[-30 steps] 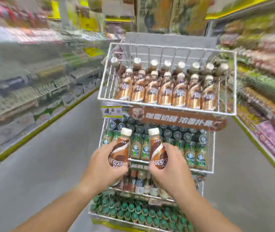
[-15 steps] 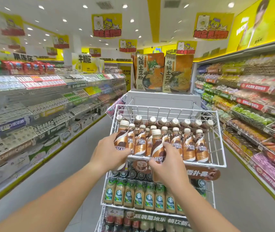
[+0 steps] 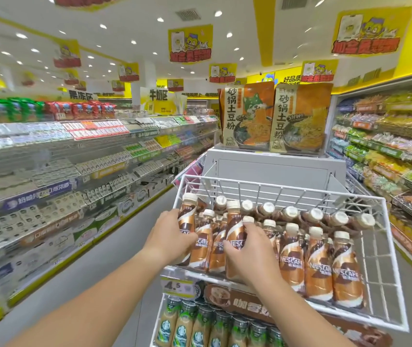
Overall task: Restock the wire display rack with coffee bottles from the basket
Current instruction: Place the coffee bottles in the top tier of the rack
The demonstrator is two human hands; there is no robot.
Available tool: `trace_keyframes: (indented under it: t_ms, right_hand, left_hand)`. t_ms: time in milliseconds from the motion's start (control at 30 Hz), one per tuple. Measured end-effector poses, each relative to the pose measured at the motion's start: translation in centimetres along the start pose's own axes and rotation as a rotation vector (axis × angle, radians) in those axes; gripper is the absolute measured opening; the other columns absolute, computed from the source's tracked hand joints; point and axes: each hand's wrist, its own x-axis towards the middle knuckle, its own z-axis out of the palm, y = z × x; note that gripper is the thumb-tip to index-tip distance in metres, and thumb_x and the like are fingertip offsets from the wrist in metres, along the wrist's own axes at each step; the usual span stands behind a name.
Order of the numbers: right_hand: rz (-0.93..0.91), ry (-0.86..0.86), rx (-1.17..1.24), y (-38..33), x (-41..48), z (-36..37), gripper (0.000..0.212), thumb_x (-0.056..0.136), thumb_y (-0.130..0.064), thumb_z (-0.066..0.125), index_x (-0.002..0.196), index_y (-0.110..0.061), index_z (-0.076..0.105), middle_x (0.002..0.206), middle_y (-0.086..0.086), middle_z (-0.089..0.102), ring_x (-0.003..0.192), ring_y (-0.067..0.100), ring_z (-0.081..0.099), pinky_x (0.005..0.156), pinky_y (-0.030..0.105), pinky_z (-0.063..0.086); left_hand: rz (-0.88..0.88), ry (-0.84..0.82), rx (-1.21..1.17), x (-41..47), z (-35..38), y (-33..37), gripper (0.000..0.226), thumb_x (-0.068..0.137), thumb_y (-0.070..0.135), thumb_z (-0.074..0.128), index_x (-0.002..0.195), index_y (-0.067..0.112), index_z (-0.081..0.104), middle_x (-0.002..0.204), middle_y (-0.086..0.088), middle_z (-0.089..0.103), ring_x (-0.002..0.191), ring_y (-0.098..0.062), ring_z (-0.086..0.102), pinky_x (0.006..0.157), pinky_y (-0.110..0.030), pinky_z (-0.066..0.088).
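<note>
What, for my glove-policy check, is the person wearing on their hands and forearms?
Nothing that shows. The left hand and right hand are ungloved, with no watch, bracelet or ring visible, and no sleeve reaches into view.

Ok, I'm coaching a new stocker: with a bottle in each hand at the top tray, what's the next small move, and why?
Probably settle both onto the tray floor and let go. The left hand grips the left bottle and the right hand the right bottle. Both are upright at the front left of the top wire tray, about level with the front row.
</note>
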Motion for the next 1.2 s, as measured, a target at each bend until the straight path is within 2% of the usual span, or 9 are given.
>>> trace_keyframes:
  t_ms: [267, 367, 433, 600, 833, 900, 1033, 1133, 1200]
  right_hand:
    - [0.123, 0.016, -0.046, 1.1, 1.4, 2.8, 0.071, 0.088, -0.054, 0.063, 0.145, -0.017, 0.042, 0.139, 0.000, 0.053, 0.122, 0.020, 0.053, 0.096, 0.035, 0.047]
    - [0.147, 0.043, -0.107, 0.9, 1.6, 3.0, 0.056, 0.085, -0.058, 0.061, 0.126, -0.019, 0.055, 0.117, -0.004, 0.061, 0.105, 0.018, 0.058, 0.082, 0.034, 0.052]
    - [0.153, 0.051, -0.123, 0.9, 1.5, 3.2, 0.057, 0.084, -0.060, 0.061, 0.124, -0.020, 0.055, 0.119, -0.004, 0.062, 0.108, 0.019, 0.058, 0.079, 0.034, 0.049]
    - [0.148, 0.069, -0.088, 1.3, 0.6, 3.6, 0.073, 0.087, -0.064, 0.059, 0.144, -0.020, 0.044, 0.141, -0.003, 0.053, 0.128, 0.018, 0.049, 0.096, 0.036, 0.045]
    - [0.169, 0.000, -0.043, 2.1, 0.3, 3.0, 0.071, 0.094, -0.060, 0.047, 0.152, -0.021, 0.036, 0.153, -0.003, 0.037, 0.135, 0.016, 0.043, 0.103, 0.037, 0.039]
    - [0.153, -0.015, -0.067, 2.2, 0.3, 2.9, 0.070, 0.094, -0.060, 0.046, 0.152, -0.022, 0.035, 0.151, -0.004, 0.037, 0.133, 0.016, 0.043, 0.100, 0.036, 0.040]
    - [0.119, -0.063, -0.121, 2.5, 0.3, 2.8, 0.074, 0.094, -0.062, 0.043, 0.155, -0.023, 0.030, 0.150, -0.005, 0.036, 0.131, 0.016, 0.045, 0.097, 0.036, 0.043]
    - [0.116, -0.096, -0.112, 2.6, 0.4, 2.9, 0.075, 0.095, -0.062, 0.043, 0.157, -0.023, 0.026, 0.156, -0.002, 0.034, 0.139, 0.018, 0.039, 0.109, 0.039, 0.039]
    - [0.118, -0.111, -0.097, 2.6, 0.5, 2.9, 0.076, 0.095, -0.062, 0.044, 0.157, -0.023, 0.025, 0.157, -0.001, 0.033, 0.142, 0.017, 0.036, 0.112, 0.040, 0.037]
  left_hand:
    - [0.025, -0.059, -0.011, 1.8, 3.1, -0.9, 0.073, 0.074, 0.032, 0.072, 0.142, 0.015, 0.051, 0.136, -0.002, 0.059, 0.115, -0.020, 0.061, 0.092, -0.033, 0.052]
    - [0.036, -0.060, -0.078, 2.1, 4.2, -0.7, 0.033, 0.070, 0.034, 0.074, 0.097, 0.041, 0.058, 0.098, 0.022, 0.062, 0.090, -0.008, 0.062, 0.071, -0.017, 0.053]
    - [0.047, -0.057, -0.120, 2.5, 5.0, -0.8, 0.029, 0.066, 0.038, 0.075, 0.083, 0.041, 0.051, 0.085, 0.015, 0.066, 0.076, -0.006, 0.066, 0.069, -0.031, 0.059]
    - [0.130, -0.112, -0.121, 2.7, 6.2, -1.2, 0.080, 0.072, 0.054, 0.077, 0.141, 0.019, 0.055, 0.135, 0.002, 0.062, 0.122, -0.017, 0.058, 0.102, -0.042, 0.051]
    - [0.201, -0.188, -0.154, 2.6, 6.3, -1.7, 0.087, 0.082, 0.047, 0.080, 0.154, 0.018, 0.041, 0.149, -0.002, 0.049, 0.136, -0.020, 0.048, 0.112, -0.034, 0.041]
    - [0.216, -0.214, -0.158, 2.7, 6.2, -1.9, 0.083, 0.082, 0.041, 0.078, 0.154, 0.020, 0.042, 0.143, 0.001, 0.052, 0.129, -0.015, 0.052, 0.108, -0.033, 0.045]
    - [0.247, -0.263, -0.197, 2.4, 5.9, -2.5, 0.068, 0.081, 0.036, 0.076, 0.142, 0.043, 0.047, 0.110, 0.023, 0.043, 0.095, 0.021, 0.049, 0.071, 0.002, 0.039]
    - [0.249, -0.306, -0.207, 2.3, 5.6, -2.8, 0.069, 0.079, 0.040, 0.074, 0.132, 0.066, 0.038, 0.112, 0.023, 0.040, 0.098, 0.016, 0.050, 0.071, -0.004, 0.040]
    - [0.244, -0.337, -0.183, 2.4, 5.5, -3.1, 0.088, 0.079, 0.044, 0.073, 0.154, 0.048, 0.027, 0.118, 0.017, 0.040, 0.101, 0.003, 0.052, 0.077, -0.011, 0.039]
